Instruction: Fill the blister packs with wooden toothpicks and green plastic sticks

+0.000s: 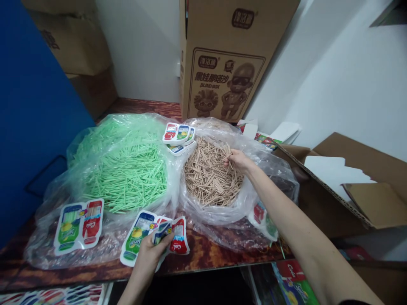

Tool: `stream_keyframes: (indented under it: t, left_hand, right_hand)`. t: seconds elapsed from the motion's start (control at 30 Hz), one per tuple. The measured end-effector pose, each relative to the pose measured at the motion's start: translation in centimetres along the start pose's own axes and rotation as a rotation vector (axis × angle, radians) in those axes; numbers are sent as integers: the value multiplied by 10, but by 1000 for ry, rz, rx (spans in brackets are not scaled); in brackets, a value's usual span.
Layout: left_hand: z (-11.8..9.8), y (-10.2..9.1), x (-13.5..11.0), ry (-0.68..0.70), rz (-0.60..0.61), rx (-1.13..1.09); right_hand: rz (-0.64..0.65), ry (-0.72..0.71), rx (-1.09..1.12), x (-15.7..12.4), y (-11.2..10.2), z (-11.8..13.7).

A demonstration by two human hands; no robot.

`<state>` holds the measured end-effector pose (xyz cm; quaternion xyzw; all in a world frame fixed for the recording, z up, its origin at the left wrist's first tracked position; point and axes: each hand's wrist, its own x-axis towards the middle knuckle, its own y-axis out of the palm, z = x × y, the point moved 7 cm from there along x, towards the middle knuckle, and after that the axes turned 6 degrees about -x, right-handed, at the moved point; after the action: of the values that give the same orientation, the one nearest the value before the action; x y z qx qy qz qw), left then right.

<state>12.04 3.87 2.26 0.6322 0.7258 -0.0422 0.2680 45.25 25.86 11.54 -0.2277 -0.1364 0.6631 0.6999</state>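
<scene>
My left hand (pixel 151 250) is closed on a printed Cola packet (pixel 180 238), which looks bent or folded under the fingers. Beside and partly behind that hand is a Sprite packet (pixel 135 239); whether it is also gripped I cannot tell. At the right edge of a clear bag of thin brown sticks (pixel 211 180), my right hand (pixel 237 160) pinches a few of them. A larger bag of light green sticks (pixel 130 173) sits to the left. One Sprite and Cola packet (pixel 79 222), with sticks showing in its windows, lies on the plastic at the left.
Several packets (pixel 179 134) are stacked between the bags. Behind stands a tall cardboard box (pixel 229 63); an open carton (pixel 318 212) with white card pieces is at the right. A blue panel (pixel 34 106) borders the left. More printed packets (pixel 294 279) sit below the table edge.
</scene>
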Motion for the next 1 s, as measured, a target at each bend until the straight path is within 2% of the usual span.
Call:
stream_keyframes:
  t: [0.23, 0.37, 0.67, 0.8, 0.87, 1.0]
  left_hand:
    - [5, -1, 1, -4, 3, -11]
    - [5, -2, 1, 14, 1, -29]
    - [2, -5, 0, 21, -25, -29]
    - [-5, -19, 4, 16, -73, -80]
    - [-8, -26, 8, 9, -89, -115]
    - [-9, -34, 13, 11, -103, -162]
  right_hand:
    - [133, 50, 65, -2, 9, 1]
    - [143, 63, 33, 1, 8, 0]
    - [-19, -48, 71, 3, -4, 19]
    - [-135, -67, 292, -10, -5, 27]
    - [-120, -39, 435, -22, 4, 29]
    - [114, -14, 593, -67, 54, 37]
